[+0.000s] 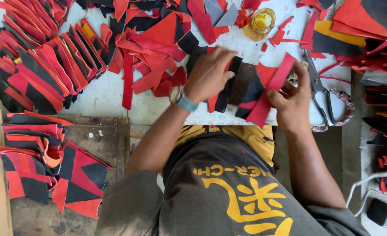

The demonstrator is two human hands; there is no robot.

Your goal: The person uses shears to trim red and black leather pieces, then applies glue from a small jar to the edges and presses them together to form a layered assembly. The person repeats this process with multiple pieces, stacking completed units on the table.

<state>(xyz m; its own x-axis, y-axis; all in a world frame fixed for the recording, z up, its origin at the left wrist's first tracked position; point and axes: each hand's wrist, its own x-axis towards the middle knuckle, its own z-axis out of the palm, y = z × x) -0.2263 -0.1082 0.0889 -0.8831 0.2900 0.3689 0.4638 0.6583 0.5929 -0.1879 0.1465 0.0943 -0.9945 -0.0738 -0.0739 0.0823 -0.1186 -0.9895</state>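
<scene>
Your left hand (209, 74) lies palm down with fingers spread flat on a black strip (228, 85) near the front edge of the white desk (101, 94), pressing it rather than pinching. Your right hand (291, 98), just right of it, pinches a red strip (270, 89) between thumb and fingers; the strip runs tilted, its far end up to the right and its near end hanging over the desk's near edge, crossing a dark piece (251, 89) that lies between your two hands. Scissors (320, 91) rest on the desk just right of your right hand, handles toward you. A small amber jar (260, 22) stands farther back, beyond the hands. Loose red scraps (152, 65) lie heaped to the left of your left hand, and rows of stacked red and black pieces (40, 65) fill the far left of the desk. More stacks (40, 161) sit on a wooden board (106, 140) at the near left.
</scene>
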